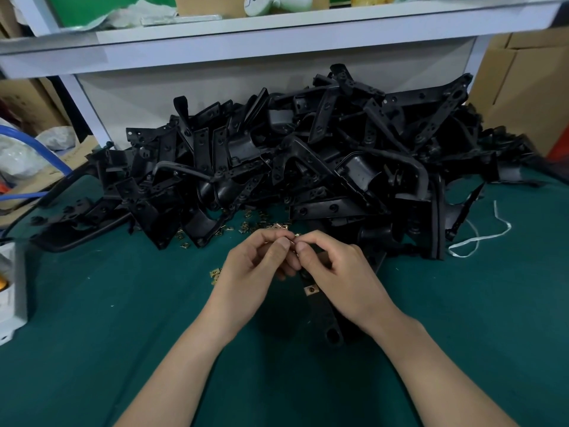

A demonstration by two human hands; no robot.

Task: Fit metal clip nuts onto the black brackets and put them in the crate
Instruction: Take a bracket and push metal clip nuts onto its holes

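Note:
My left hand (255,260) and my right hand (335,272) meet over the green mat (123,318), fingertips together. Both pinch a small brass clip nut (294,241) between thumbs and forefingers. Under my right hand lies a long black bracket (320,306) with one brass clip nut (310,290) fitted on its edge. Whether my right hand also holds the bracket, I cannot tell. A big heap of black brackets (308,155) fills the back of the mat. Loose clip nuts (261,224) lie scattered in front of the heap, and a few more clip nuts (215,274) left of my left hand.
A white shelf unit (246,41) stands behind the heap. Cardboard boxes (523,87) are at the right, a blue hose (37,146) and a white device (12,291) at the left edge. A white string (480,238) lies on the mat at right. No crate is in view.

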